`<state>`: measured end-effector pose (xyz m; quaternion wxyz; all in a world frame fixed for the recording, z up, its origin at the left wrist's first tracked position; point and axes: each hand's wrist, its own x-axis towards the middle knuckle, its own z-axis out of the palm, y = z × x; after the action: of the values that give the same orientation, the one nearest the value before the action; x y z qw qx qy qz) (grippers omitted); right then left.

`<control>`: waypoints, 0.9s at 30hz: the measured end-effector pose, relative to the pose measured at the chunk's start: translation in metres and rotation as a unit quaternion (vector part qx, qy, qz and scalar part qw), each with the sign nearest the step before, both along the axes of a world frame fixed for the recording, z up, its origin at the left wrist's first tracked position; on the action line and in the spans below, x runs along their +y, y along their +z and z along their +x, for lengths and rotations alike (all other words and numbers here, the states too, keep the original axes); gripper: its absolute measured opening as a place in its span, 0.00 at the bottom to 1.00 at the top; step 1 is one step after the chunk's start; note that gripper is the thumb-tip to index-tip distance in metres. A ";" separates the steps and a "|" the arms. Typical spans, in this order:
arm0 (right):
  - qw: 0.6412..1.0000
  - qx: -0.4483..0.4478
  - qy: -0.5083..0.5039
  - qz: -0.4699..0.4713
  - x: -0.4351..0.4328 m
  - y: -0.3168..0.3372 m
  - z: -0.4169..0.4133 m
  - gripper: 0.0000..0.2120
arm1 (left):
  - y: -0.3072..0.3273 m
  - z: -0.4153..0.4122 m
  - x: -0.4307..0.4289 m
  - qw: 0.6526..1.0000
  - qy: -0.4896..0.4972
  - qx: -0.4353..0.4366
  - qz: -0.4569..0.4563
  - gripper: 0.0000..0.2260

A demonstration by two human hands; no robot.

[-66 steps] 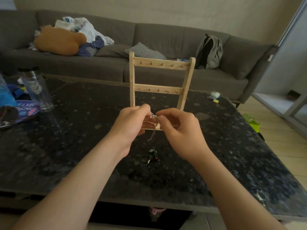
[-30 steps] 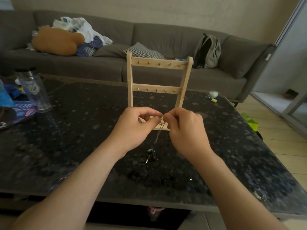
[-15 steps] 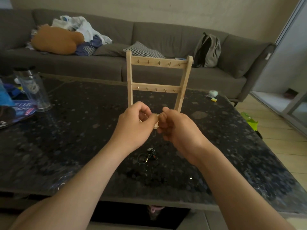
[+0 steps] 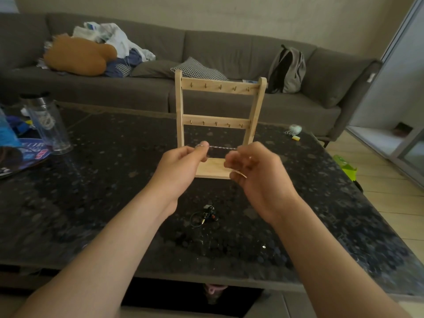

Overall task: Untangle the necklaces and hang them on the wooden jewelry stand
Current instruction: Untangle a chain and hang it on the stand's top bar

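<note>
A thin silver necklace chain runs taut between my two hands, just in front of the wooden jewelry stand. My left hand pinches its left end. My right hand pinches the right end, fingers curled and blurred. The stand has two crossbars with small brass hooks, all bare, and a flat base. A dark tangle of necklaces lies on the table below my hands.
The black speckled table carries a clear bottle at the left, a magazine beside it, and small items at the far right. Behind is a grey sofa with clothes and a backpack.
My hands were together in front of the stand's base. Now they have moved apart and a little up, and the silver chain is stretched between them.
</note>
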<state>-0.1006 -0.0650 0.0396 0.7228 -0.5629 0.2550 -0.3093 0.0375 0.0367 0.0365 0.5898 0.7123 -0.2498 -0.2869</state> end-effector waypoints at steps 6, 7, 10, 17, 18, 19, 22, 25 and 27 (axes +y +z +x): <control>0.992 -0.077 -0.030 0.095 0.003 0.007 -0.002 0.12 | -0.004 0.002 -0.002 0.998 0.009 0.030 0.057 0.12; 0.991 -0.079 -0.038 0.102 0.004 0.007 -0.002 0.11 | -0.004 0.001 -0.003 0.997 0.010 0.040 0.061 0.11; 0.986 -0.094 -0.058 0.125 0.006 0.007 0.000 0.07 | -0.004 0.001 -0.005 0.994 0.022 0.086 0.062 0.11; 0.993 0.011 -0.109 0.046 0.000 0.007 -0.003 0.08 | -0.006 0.009 -0.005 0.990 0.040 0.133 0.037 0.17; 0.992 0.037 -0.119 0.013 0.000 0.007 -0.003 0.08 | -0.006 0.009 -0.004 0.991 0.045 0.119 0.038 0.16; 0.991 0.053 -0.125 -0.013 0.000 0.006 -0.003 0.09 | -0.006 0.008 -0.004 0.993 0.049 0.096 0.042 0.13; 0.983 0.088 -0.139 -0.077 0.001 0.003 -0.001 0.12 | -0.009 0.005 -0.005 0.998 0.040 0.018 0.045 0.08; 0.971 0.102 -0.157 -0.150 0.002 -0.001 0.003 0.13 | -0.015 0.003 -0.005 0.997 0.027 -0.031 0.060 0.14; 0.965 0.093 -0.156 -0.191 0.002 -0.003 0.003 0.13 | -0.019 0.005 -0.004 0.995 0.012 -0.065 0.074 0.16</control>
<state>-0.0974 -0.0632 0.0362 0.5179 -0.6701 0.3418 -0.4074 0.0426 0.0329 0.0173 0.5211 0.7742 -0.2571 -0.2508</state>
